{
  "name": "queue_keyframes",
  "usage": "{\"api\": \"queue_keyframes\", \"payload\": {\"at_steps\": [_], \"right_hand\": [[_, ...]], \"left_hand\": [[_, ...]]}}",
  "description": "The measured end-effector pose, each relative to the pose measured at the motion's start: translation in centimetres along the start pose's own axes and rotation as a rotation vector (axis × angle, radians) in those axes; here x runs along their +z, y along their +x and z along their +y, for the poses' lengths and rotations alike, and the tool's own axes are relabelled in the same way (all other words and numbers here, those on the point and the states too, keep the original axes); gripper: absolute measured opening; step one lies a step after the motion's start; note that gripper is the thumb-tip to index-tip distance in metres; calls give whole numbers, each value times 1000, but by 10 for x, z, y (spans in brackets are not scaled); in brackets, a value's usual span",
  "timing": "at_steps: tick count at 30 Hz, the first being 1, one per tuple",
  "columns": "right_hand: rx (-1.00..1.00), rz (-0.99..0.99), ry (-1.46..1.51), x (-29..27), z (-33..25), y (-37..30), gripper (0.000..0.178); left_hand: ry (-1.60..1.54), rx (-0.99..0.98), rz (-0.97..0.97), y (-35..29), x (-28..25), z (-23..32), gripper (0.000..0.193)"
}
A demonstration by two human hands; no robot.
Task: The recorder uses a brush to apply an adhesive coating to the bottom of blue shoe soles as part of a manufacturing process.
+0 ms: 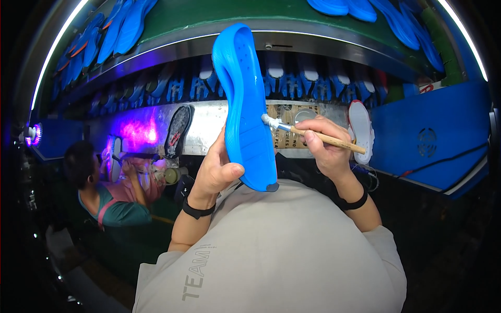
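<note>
A blue shoe sole (249, 141) stands almost upright before me, its inner face turned to the right. My left hand (216, 169) grips its lower left edge, the thumb lying across the rim. Between the fingers of my right hand (327, 146) is a brush (326, 137) with a wooden handle and a metal collar. Its bristles (269, 121) are coated in white paste and touch the sole's right edge, about halfway up. A small white streak marks the sole's inner face higher up.
A metal ledge (206, 128) holds a dark sole (179, 130), a round container (305, 115) and a white sole with red edging (360, 130). Behind, shoes stand on a rack (292, 86); blue soles (128, 26) lie on a green belt (219, 13). At left sits a co-worker (112, 193).
</note>
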State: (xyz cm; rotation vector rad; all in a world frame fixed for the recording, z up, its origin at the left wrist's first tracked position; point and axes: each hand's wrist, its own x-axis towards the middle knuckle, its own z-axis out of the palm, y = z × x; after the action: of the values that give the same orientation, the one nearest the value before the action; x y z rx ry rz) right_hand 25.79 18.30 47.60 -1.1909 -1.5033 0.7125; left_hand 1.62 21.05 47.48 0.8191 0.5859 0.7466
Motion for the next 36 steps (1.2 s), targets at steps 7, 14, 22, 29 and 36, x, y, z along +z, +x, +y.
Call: {"api": "queue_keyframes", "payload": {"at_steps": [7,14,22,29,36], "right_hand": [[-14,-54,70,-2,-13,-7,12],[-10,-92,86,-3,-22,-15,12],[57,-57,147,-3,-30,-14,14],[155,151,254,-10,-16,-20,18],[354,305,262,-6,9,-42,19]], "left_hand": [[66,65,34,-2,-17,-4,119],[110,114,27,-1,-22,-2,118],[128,190,109,3,-11,7,112],[138,166,103,-4,-29,14,112],[-378,-40,-187,1,-62,44,106]]}}
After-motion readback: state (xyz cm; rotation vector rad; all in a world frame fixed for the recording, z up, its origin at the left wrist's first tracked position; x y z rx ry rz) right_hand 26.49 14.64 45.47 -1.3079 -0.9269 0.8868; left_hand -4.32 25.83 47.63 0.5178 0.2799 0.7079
